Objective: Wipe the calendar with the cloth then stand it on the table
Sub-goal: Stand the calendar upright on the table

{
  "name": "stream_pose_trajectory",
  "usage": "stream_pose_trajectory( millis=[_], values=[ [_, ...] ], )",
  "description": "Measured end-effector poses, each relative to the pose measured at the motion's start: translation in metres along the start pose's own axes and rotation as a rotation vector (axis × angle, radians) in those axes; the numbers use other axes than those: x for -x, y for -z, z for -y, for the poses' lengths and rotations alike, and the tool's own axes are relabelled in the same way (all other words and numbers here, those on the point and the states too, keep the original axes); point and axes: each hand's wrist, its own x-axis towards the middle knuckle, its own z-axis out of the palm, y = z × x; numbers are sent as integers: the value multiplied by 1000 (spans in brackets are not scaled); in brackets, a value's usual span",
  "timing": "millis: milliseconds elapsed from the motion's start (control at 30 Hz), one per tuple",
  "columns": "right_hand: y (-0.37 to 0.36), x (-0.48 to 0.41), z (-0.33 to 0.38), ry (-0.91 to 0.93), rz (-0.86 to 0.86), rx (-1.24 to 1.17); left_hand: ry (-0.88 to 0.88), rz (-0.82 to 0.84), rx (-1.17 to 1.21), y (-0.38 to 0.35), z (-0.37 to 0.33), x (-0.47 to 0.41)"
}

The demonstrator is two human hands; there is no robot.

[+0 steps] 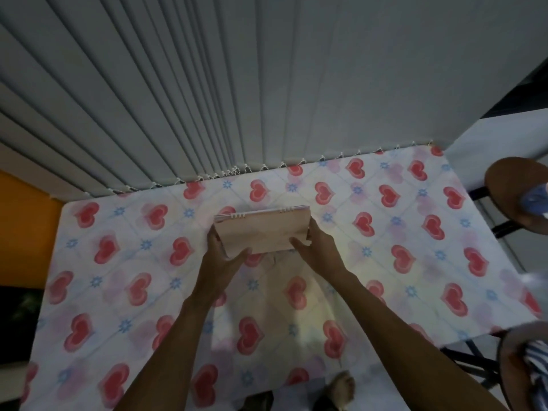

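Head cam, looking down: a person's two bare hands hold a pale pink-brown, spiral-bound cardboard desk calendar [262, 231] over the middle of a table covered w/ a white cloth printed in red hearts and small blue flowers [400, 232]. The left hand [222, 247] clamps the calendar's left edge, thumb lying across the near lower face, fingers behind it. The right hand [315, 246] clamps the right edge, thumb on the near face, fingers wrapped round the far side. The wire binding runs along the calendar's far top edge; the plain back panel faces the camera, tilted. Can't tell if its base touches the tablecloth. Grey vertical blinds [237, 84] hang behind the table's far edge. A round brown stool [516, 191] stands at right, apart from the table. Bare feet [341, 390] show thru the bottom edge.
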Motion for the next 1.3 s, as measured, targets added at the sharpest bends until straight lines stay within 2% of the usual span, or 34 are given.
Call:
stream_pose_trajectory(
  millis=[433,667,800,1300],
  values=[
    [15,-19,18,65,64,-51,-56,23,-3,16,-5,3],
    [39,-68,50,137,70,-18,-120,3,-41,29,-38,-44],
    [45,-99,61,115,82,7,-127,11,-52,36,-47,-77],
    [30,-157,62,92,96,-14,-119,50,-86,39,-37,-157]
  ],
)
